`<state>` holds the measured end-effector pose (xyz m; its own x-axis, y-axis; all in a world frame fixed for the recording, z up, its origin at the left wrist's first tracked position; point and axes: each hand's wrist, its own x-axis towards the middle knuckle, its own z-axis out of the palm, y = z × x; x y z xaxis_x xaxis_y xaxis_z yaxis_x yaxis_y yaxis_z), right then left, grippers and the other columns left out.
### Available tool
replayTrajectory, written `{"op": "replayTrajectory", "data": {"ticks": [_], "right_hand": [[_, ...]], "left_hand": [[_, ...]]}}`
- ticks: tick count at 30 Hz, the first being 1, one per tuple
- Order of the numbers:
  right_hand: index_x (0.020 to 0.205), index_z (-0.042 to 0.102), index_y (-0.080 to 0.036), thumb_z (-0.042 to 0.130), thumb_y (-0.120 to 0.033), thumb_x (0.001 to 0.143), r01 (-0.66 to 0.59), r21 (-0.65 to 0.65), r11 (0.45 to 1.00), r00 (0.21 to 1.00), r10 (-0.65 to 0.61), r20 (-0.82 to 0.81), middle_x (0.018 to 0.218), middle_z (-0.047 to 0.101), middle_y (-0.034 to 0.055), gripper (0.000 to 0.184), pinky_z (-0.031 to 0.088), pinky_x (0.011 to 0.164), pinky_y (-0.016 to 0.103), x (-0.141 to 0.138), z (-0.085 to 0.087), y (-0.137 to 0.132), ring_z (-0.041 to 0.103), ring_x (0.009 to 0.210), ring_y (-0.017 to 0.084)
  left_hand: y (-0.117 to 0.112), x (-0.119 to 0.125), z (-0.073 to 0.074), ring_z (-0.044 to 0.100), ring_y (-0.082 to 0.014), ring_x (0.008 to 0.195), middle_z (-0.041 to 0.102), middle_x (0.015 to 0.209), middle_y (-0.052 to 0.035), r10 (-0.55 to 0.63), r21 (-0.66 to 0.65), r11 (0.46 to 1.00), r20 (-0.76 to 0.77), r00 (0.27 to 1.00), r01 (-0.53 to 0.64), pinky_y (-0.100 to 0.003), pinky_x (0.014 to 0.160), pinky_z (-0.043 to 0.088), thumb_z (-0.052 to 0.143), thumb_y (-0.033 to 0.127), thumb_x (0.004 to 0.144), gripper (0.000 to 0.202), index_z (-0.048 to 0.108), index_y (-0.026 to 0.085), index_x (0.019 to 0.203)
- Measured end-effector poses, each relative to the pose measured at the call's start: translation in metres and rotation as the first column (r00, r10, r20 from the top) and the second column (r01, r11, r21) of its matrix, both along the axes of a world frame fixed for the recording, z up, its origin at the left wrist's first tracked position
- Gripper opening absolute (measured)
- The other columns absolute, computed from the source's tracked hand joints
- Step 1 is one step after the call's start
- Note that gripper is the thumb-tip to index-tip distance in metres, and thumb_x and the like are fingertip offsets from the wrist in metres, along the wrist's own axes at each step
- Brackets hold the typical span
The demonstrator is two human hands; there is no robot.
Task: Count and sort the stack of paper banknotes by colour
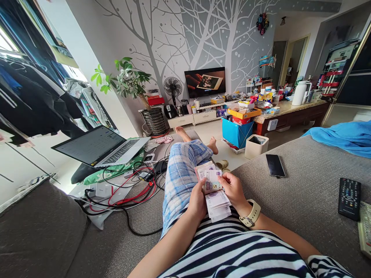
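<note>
I sit on a grey sofa with my legs stretched out in blue checked trousers. My left hand [198, 200] is closed around the left side of a fanned stack of banknotes [216, 199] over my lap. My right hand [233, 188], with a pale watch on its wrist, pinches the top note between thumb and fingers. More banknotes [204, 170] lie on my thigh just beyond the hands.
A black phone [275, 165] and a remote control [349, 197] lie on the sofa [304, 181] to my right, with a blue blanket [344, 136] behind. An open laptop [101, 146], chargers and tangled cables [127, 193] lie to my left. Beyond my feet stand a small bin [256, 146], a blue box and a TV.
</note>
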<state>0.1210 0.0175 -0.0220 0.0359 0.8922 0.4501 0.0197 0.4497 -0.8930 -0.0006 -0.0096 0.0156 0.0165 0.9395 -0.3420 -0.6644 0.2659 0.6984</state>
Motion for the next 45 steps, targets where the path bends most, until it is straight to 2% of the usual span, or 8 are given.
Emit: {"op": "replayTrajectory", "data": {"ticks": [9,18,25,45], "right_hand": [[0.074,0.057,-0.018,0.055,-0.044,0.088,-0.024,0.022,0.999,1.0,0.025,-0.015,0.065,0.054,-0.0004,0.03,0.036,0.054,0.024,0.0,-0.001,0.0,0.045,0.057,0.013],[0.071,0.054,-0.019,0.051,-0.044,0.089,-0.059,0.003,0.998,0.998,0.059,-0.025,0.06,0.049,-0.002,0.03,0.035,0.051,0.025,0.0,0.005,-0.005,0.044,0.056,0.013],[0.084,0.057,-0.019,0.052,-0.042,0.089,-0.096,0.02,0.995,0.992,0.097,-0.086,0.073,0.058,0.0013,0.024,0.042,0.06,0.026,0.0,0.007,-0.006,0.052,0.065,0.016],[0.077,0.055,-0.02,0.051,-0.046,0.088,-0.08,0.012,0.997,0.993,0.081,-0.084,0.066,0.053,-0.0006,0.029,0.038,0.054,0.026,-0.001,0.011,-0.008,0.048,0.06,0.015]], "left_hand": [[0.0,0.0,0.003,0.072,-0.0274,0.081,0.074,0.091,-0.0161,0.014,-0.022,1.0,-0.009,1.0,-0.015,-0.041,0.082,0.056,0.054,0.03,0.085,0.041,0.062,0.005,0.116],[0.002,-0.001,-0.003,0.072,-0.026,0.083,0.075,0.093,-0.0144,-0.01,0.064,0.998,0.001,1.0,0.01,-0.039,0.084,0.055,0.055,0.032,0.084,0.04,0.063,0.007,0.115],[0.002,-0.001,-0.002,0.072,-0.0248,0.079,0.075,0.087,-0.0124,0.001,0.058,0.998,-0.043,0.999,0.002,-0.037,0.082,0.055,0.057,0.031,0.082,0.034,0.066,0.007,0.105],[0.005,-0.002,-0.002,0.072,-0.0253,0.08,0.075,0.09,-0.012,-0.01,0.066,0.998,-0.03,0.999,0.012,-0.038,0.081,0.056,0.058,0.033,0.081,0.037,0.066,0.008,0.108]]}}
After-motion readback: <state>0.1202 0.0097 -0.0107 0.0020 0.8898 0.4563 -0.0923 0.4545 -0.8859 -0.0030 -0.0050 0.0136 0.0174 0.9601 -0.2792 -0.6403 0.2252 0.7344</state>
